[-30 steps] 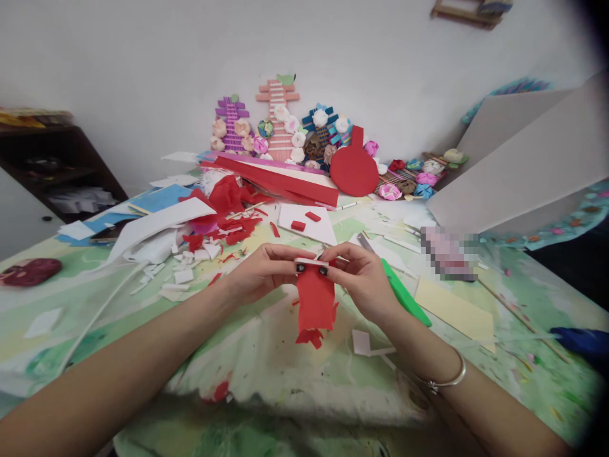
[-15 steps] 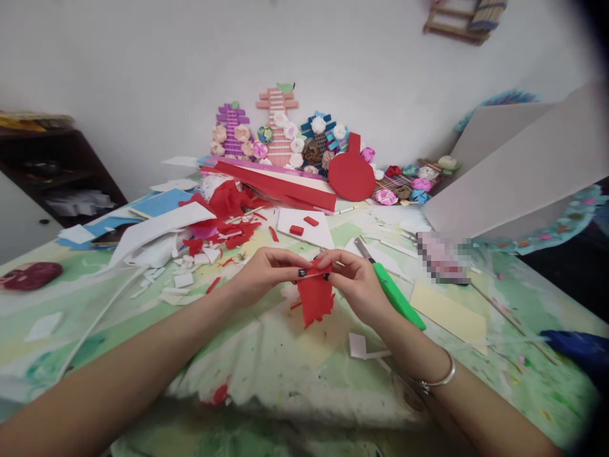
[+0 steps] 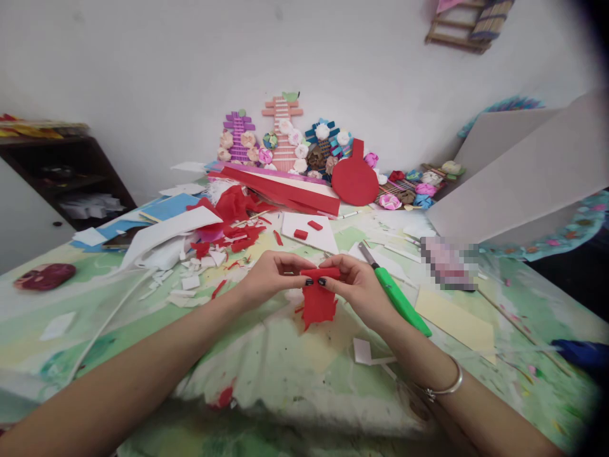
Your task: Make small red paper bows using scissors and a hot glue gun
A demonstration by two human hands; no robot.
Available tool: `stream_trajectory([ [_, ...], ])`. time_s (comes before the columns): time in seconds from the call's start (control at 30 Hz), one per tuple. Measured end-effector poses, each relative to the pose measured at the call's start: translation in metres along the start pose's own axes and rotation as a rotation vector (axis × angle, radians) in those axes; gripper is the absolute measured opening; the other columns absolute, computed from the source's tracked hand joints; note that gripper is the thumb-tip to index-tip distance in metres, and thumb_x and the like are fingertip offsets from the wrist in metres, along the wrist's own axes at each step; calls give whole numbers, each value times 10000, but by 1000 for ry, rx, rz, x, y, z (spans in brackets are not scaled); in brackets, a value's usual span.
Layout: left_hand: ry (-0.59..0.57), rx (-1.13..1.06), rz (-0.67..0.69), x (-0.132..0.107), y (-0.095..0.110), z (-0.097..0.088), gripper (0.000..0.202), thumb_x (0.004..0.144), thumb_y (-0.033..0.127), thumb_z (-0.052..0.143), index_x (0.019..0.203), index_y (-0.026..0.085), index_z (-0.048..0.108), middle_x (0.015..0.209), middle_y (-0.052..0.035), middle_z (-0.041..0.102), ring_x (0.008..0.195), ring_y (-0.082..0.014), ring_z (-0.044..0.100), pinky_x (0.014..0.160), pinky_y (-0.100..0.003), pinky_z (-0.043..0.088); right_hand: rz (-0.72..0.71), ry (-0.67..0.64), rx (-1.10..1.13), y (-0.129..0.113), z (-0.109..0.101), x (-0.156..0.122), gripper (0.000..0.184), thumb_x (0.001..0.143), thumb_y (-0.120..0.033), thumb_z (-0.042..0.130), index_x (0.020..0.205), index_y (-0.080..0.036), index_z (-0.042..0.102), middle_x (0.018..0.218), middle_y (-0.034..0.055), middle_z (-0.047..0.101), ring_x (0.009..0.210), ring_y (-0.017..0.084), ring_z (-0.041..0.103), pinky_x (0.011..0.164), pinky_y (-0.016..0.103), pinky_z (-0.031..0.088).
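Pinches torn-edged red paper (image 3: 320, 308) with left hand (image 3: 272, 278) and right hand (image 3: 360, 284), folded above, loose below, near two apparently finished red rectangular blocks (image 3: 301, 235).

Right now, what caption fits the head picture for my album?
Both hands pinch red paper above a messy table, a green-handled blade nearby.
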State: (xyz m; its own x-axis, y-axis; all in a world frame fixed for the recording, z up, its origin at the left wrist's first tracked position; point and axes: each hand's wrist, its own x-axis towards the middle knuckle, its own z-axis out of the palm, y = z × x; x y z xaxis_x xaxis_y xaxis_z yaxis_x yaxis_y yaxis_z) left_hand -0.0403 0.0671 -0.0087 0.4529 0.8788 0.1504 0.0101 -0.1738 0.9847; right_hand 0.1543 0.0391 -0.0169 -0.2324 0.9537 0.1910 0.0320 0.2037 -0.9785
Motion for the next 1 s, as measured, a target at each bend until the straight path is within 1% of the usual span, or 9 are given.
stream_trajectory([
  [0.1, -15, -42, -3, 0, 1, -1, 257, 648, 212, 800, 887, 133, 745, 854, -81, 758, 770, -196, 700, 704, -265, 554, -14, 24, -14, 0, -1, 0, 163, 750, -235, 682, 892, -183, 621, 859, 33, 673, 769, 144, 612, 702, 276, 487],
  [0.23, -17, -54, 1, -1, 3, 0, 198, 645, 201, 799, 822, 131, 745, 805, -74, 756, 738, -197, 698, 690, -277, 552, -1, 34, -22, -1, -3, 0, 153, 747, -235, 682, 882, -190, 628, 836, 22, 674, 743, 142, 605, 679, 268, 476],
  [0.37, 11, -18, -11, -1, 3, -1, 157, 661, 197, 785, 791, 120, 742, 758, -64, 743, 707, -177, 682, 683, -263, 536, 5, 24, -11, -1, -3, -1, 146, 745, -227, 685, 878, -194, 634, 834, 15, 670, 737, 135, 603, 676, 262, 471],
  [0.57, 26, -61, -30, -1, 0, -1, 135, 644, 173, 786, 757, 120, 734, 718, -44, 730, 658, -145, 659, 653, -240, 521, 28, 27, 35, -4, -1, 0, 156, 728, -238, 699, 860, -185, 634, 815, 16, 675, 723, 136, 608, 673, 269, 473],
  [0.77, 7, -110, -38, -1, 0, 0, 140, 649, 165, 778, 778, 132, 736, 743, -35, 731, 686, -134, 660, 660, -220, 515, 48, 78, 46, -6, 0, -1, 193, 678, -242, 731, 831, -177, 633, 757, 7, 664, 681, 140, 606, 644, 273, 474],
  [0.9, 11, -94, -23, -2, 0, 1, 136, 658, 172, 772, 782, 133, 732, 755, -40, 731, 701, -147, 665, 681, -239, 520, 57, 70, 59, -5, 0, -1, 183, 685, -241, 726, 835, -179, 639, 765, 10, 670, 687, 138, 613, 644, 269, 477],
  [1.0, -26, -100, -7, -2, 1, 1, 168, 677, 209, 768, 822, 134, 729, 799, -55, 736, 727, -165, 671, 676, -252, 529, 45, 67, 53, -4, 0, -1, 165, 692, -238, 721, 825, -182, 642, 770, 9, 673, 693, 137, 615, 649, 269, 481],
])
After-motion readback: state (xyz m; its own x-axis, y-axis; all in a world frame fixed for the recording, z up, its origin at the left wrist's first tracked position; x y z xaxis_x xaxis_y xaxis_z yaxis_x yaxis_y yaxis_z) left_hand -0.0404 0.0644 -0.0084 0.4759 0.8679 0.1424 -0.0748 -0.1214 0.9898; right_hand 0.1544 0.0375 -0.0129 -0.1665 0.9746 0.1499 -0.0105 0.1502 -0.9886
